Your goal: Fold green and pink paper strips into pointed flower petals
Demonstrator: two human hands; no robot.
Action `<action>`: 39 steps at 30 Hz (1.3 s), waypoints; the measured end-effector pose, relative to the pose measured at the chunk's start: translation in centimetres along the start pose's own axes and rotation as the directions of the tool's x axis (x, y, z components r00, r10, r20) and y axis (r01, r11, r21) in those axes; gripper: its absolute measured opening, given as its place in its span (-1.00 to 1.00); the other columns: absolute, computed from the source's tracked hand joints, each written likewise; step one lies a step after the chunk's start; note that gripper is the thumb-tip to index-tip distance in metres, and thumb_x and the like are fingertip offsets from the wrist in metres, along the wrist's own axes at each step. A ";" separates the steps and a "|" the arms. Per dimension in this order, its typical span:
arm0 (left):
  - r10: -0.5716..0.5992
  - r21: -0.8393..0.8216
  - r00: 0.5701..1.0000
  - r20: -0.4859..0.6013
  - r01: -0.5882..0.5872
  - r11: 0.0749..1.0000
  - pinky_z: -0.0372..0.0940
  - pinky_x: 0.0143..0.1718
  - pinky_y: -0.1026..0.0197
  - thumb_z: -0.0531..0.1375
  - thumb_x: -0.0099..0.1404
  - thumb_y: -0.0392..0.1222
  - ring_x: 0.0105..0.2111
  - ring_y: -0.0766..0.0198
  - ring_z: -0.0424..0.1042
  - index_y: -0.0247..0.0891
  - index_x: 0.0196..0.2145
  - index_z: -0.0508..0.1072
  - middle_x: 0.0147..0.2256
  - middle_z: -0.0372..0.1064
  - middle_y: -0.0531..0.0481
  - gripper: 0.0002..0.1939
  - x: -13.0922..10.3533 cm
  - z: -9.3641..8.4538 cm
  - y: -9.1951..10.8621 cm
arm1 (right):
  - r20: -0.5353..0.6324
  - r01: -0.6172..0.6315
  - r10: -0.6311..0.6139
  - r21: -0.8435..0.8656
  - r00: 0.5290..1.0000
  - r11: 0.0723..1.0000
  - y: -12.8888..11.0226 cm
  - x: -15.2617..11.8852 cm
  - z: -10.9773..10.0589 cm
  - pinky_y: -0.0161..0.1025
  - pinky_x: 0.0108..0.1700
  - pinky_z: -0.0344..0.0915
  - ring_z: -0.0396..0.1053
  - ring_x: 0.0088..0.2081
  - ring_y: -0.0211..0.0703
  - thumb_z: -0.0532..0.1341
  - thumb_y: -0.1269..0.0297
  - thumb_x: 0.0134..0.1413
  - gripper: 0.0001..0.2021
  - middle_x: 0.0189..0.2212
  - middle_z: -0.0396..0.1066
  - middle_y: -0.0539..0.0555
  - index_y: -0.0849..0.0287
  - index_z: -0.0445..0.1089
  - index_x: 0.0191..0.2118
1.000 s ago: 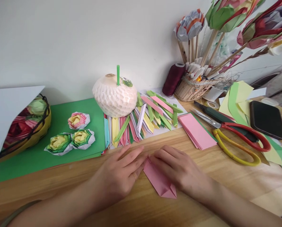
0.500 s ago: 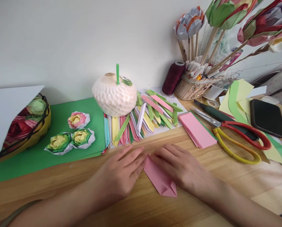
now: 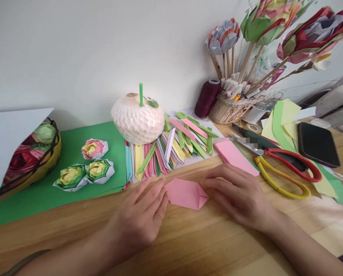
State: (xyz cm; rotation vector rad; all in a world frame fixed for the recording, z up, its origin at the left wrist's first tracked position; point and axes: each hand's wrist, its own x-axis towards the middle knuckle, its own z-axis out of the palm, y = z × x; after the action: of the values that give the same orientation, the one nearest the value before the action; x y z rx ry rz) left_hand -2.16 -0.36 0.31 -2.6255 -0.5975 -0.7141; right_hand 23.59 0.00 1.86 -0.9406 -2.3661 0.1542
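Note:
A folded pink paper piece (image 3: 185,193) lies flat on the wooden table (image 3: 206,245) between my hands. My left hand (image 3: 141,218) rests palm down with its fingertips on the paper's left edge; a ring shows on one finger. My right hand (image 3: 240,195) lies palm down with its fingertips at the paper's right, pointed end. Just beyond, a stack of pink paper rectangles (image 3: 237,157) sits by my right hand.
Fanned folded strips (image 3: 171,147) lie behind, under a white round vase (image 3: 137,119). Three paper flowers (image 3: 83,168) sit on green sheets (image 3: 73,153). Red-and-yellow scissors (image 3: 283,170), a phone (image 3: 317,143), a thread spool (image 3: 207,99) and a basket of paper flowers (image 3: 231,109) stand right.
The pink piece has been turned from a diagonal lie to nearly level and shifted up and left. My right hand moved to the right, off the paper's top.

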 end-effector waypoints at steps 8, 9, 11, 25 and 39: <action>-0.044 -0.058 0.998 -0.045 0.041 0.997 0.41 -0.17 0.01 0.00 0.33 -0.50 -0.26 0.06 0.49 -0.48 -0.41 0.50 -0.41 0.50 -0.17 -0.70 0.3 0.0 0.1 | 0.136 0.003 -0.013 0.077 0.991 0.997 -0.5 0.2 0.9 -0.25 -0.33 0.25 0.28 -0.35 -0.19 0.10 0.49 0.17 -0.87 -0.35 0.38 0.08 0.20 0.36 -0.22; -0.058 -0.081 0.998 -0.032 0.055 0.995 0.41 -0.17 0.02 -0.01 0.33 -0.49 -0.26 0.07 0.48 -0.46 -0.42 0.50 -0.41 0.49 -0.16 -0.70 0.2 0.1 0.1 | 0.126 -0.004 -0.006 0.074 0.992 0.997 -0.5 0.2 1.0 -0.23 -0.30 0.26 0.29 -0.32 -0.18 0.11 0.48 0.18 -0.87 -0.32 0.38 0.10 0.22 0.35 -0.19; -0.087 -0.122 0.996 -0.002 0.086 0.989 0.40 -0.16 0.03 -0.01 0.34 -0.47 -0.26 0.09 0.47 -0.43 -0.44 0.48 -0.39 0.48 -0.15 -0.69 0.1 0.2 0.1 | 0.106 -0.019 0.011 0.075 0.994 0.997 -0.3 0.2 1.2 -0.20 -0.23 0.27 0.30 -0.24 -0.15 0.12 0.46 0.18 -0.85 -0.26 0.38 0.14 0.25 0.34 -0.14; -0.170 -0.283 0.978 0.121 0.198 0.938 0.38 -0.34 0.11 0.04 0.31 -0.36 -0.35 0.15 0.39 -0.33 -0.41 0.44 -0.47 0.38 -0.05 -0.79 0.9 -0.1 -0.4 | 0.161 -0.021 0.009 0.075 0.987 0.997 -0.3 0.1 1.5 -0.22 -0.30 0.24 0.28 -0.32 -0.16 0.08 0.46 0.22 -0.87 -0.33 0.37 0.11 0.23 0.35 -0.18; -0.321 -0.334 0.944 0.075 0.327 0.884 0.37 -0.32 0.22 0.08 0.30 -0.44 -0.31 0.23 0.38 -0.26 -0.40 0.47 -0.47 0.42 0.03 -0.79 0.6 -0.1 -0.4 | 0.229 -0.044 0.029 0.064 0.973 0.997 -0.8 0.4 1.1 -0.22 -0.30 0.20 0.28 -0.32 -0.16 0.07 0.38 0.25 -0.84 -0.36 0.36 0.08 0.18 0.36 -0.32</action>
State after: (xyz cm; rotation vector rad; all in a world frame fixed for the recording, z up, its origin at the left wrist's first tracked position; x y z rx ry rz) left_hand -1.87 0.12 0.79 -2.8824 -1.0188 -0.9719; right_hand 22.26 -0.21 1.42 -0.9790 -2.5346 0.3737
